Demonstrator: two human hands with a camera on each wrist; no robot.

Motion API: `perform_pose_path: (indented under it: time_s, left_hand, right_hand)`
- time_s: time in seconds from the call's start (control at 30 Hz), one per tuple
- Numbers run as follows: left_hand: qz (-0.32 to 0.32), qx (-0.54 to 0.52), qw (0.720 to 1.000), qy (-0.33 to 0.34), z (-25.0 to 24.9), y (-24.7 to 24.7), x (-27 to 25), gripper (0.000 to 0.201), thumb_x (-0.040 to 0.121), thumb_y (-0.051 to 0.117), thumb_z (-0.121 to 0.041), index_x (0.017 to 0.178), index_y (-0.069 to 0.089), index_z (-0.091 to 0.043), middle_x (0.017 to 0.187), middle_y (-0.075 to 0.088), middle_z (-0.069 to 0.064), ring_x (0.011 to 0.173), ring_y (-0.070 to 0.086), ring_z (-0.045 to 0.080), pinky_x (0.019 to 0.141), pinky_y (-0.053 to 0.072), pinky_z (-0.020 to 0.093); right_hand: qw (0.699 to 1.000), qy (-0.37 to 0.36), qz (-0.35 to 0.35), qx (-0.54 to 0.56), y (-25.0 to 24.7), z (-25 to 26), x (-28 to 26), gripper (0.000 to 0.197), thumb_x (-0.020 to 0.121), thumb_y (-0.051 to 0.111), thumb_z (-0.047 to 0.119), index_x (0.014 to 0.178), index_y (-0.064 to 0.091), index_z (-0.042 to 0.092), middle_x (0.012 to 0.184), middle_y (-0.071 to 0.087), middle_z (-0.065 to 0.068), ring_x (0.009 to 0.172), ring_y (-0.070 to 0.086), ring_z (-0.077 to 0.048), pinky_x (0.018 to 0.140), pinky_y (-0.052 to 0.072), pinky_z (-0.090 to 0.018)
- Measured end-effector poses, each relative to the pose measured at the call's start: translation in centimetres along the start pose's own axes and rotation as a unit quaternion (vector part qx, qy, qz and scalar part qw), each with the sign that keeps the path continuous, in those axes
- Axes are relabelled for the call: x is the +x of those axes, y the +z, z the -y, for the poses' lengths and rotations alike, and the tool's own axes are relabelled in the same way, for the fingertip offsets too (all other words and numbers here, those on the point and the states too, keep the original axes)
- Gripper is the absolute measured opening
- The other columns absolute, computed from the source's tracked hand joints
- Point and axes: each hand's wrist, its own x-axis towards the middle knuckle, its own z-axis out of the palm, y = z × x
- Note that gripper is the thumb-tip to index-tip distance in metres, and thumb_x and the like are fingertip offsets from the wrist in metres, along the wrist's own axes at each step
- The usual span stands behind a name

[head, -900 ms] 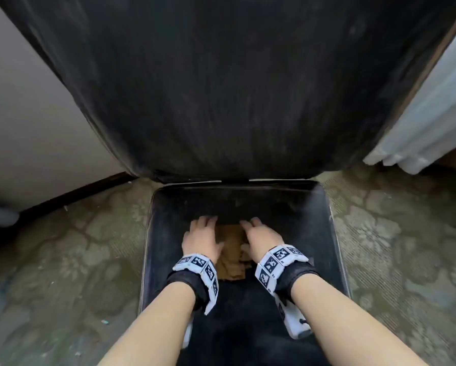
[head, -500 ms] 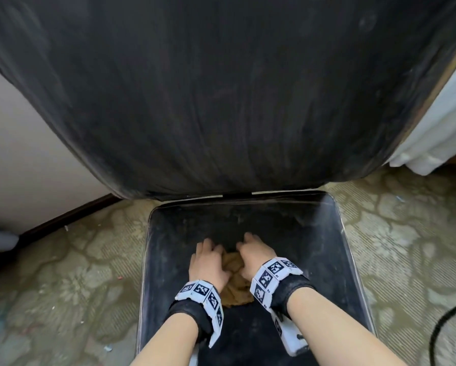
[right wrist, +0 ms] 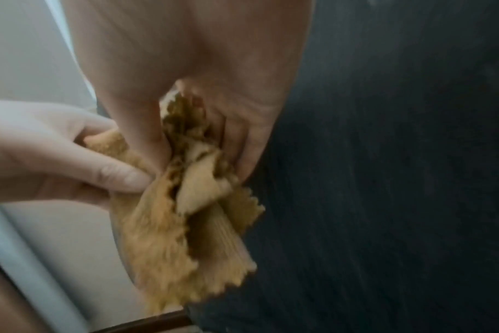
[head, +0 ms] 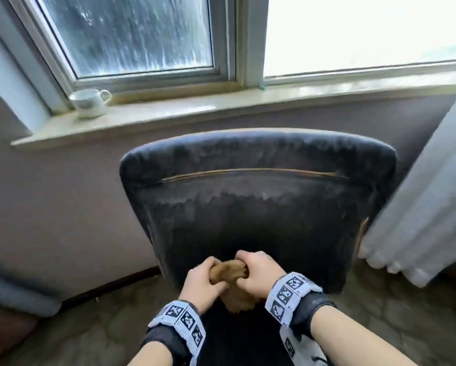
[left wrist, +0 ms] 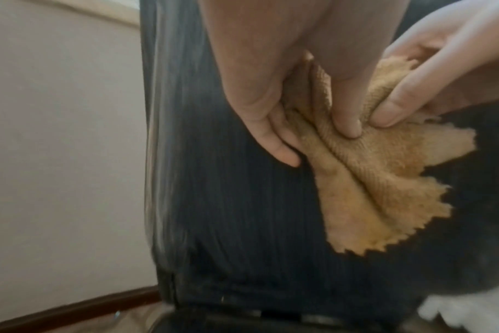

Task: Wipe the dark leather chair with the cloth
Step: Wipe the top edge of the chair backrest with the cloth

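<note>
Both hands, left hand (head: 204,282) and right hand (head: 258,272), clutch the bunched cloth (head: 229,270) before the chair (head: 258,207) backrest's lower middle; unwiped leather rises above.

Daylight glares white through the right window pane (head: 366,30); all views are motion-blurred, the edges bowed.

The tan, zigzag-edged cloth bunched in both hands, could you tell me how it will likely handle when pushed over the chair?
The tan zigzag-edged cloth is probably floppy: it creases between the left hand and right hand. Probably light: its free corner hangs loosely. Its fuzzy pile may drag on the dark leather chair.
</note>
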Motion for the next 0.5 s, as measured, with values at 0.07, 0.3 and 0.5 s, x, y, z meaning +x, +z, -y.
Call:
perform_pose_path:
  time_s: [0.07, 0.3, 0.5]
  left_hand:
    - [-0.056, -0.028, 0.998, 0.021, -2.7, -2.7, 0.3, 0.034, 0.067, 0.071, -0.005, 0.073, 0.052, -0.033, 0.067, 0.06, -0.007, 0.062, 0.053, -0.004, 0.058, 0.037, 0.008]
    - [-0.293, 0.033, 0.934, 0.199, -9.1, -14.6, 1.6, 0.026, 0.059, 0.067, 0.002, 0.075, 0.056, -0.015, 0.081, 0.059, -0.003, 0.074, 0.053, 0.007, 0.07, 0.042, 0.014]
    - [-0.359, 0.146, 0.896, 0.216, -9.3, -19.3, 7.0, 0.058, 0.066, 0.067, 0.011, 0.112, 0.049, -0.018, 0.115, 0.061, 0.008, 0.099, 0.061, 0.027, 0.087, 0.05, 0.034]
  right_hand:
    - [0.997, -0.043, -0.056, 0.009, -2.9, 2.6, -0.1, 0.027, 0.069, 0.055, 0.033, 0.09, 0.055, 0.016, 0.086, 0.067, -0.006, 0.084, 0.062, -0.026, 0.073, 0.049, -0.034]
    - [0.936, -0.21, -0.281, -0.019, -10.3, 8.8, 2.3, 0.026, 0.071, 0.07, 0.029, 0.091, 0.062, 0.014, 0.087, 0.063, -0.001, 0.08, 0.06, -0.019, 0.07, 0.051, -0.032]
    - [0.875, -0.176, -0.325, -0.312, -14.2, 10.9, 5.7, 0.082, 0.05, 0.086, 0.043, 0.123, 0.058, 0.018, 0.13, 0.056, -0.011, 0.123, 0.051, -0.032, 0.099, 0.043, -0.048]
